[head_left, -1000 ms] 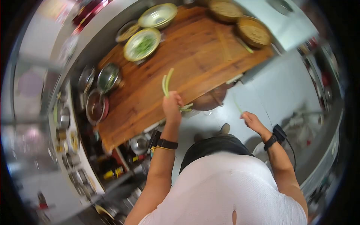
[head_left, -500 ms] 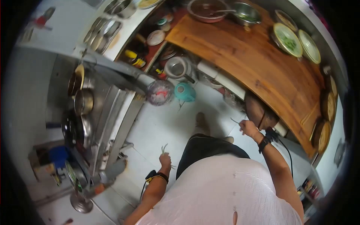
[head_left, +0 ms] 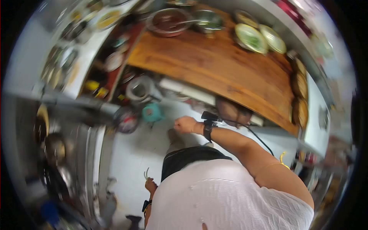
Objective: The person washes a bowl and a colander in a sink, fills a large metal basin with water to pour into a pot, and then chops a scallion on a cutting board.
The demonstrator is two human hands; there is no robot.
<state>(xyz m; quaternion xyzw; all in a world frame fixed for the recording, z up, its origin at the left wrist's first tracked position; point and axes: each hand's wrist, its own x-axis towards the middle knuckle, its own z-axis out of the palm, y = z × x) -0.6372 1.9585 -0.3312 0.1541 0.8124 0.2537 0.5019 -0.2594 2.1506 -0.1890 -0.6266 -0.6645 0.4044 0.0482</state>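
Low beside my body, my left hand (head_left: 150,185) is closed around thin green stems (head_left: 146,174), whose curved ends stick up past the fingers. My right hand (head_left: 186,124) is a loose fist in front of me, above the floor and a shoe. Whatever it may hold is hidden by the fingers and blur. A black strap with a small device (head_left: 209,130) sits on the right wrist, and a cable runs back from it. Closest to this hand stands a teal jug-like container (head_left: 152,112), apart from the fingers.
A wooden counter (head_left: 214,61) spans the far side, carrying a red-brown basin (head_left: 170,22), a metal pot (head_left: 208,21) and a plate of chopped greens (head_left: 251,37). Below are a grey pot-like vessel (head_left: 140,88) and a plastic-lined bin (head_left: 126,120). Metal pans (head_left: 55,147) line the left.
My right hand has swung left across my front, and the thin stem seen in it before no longer shows. My left hand still has its stems. The whole view has turned rightward.
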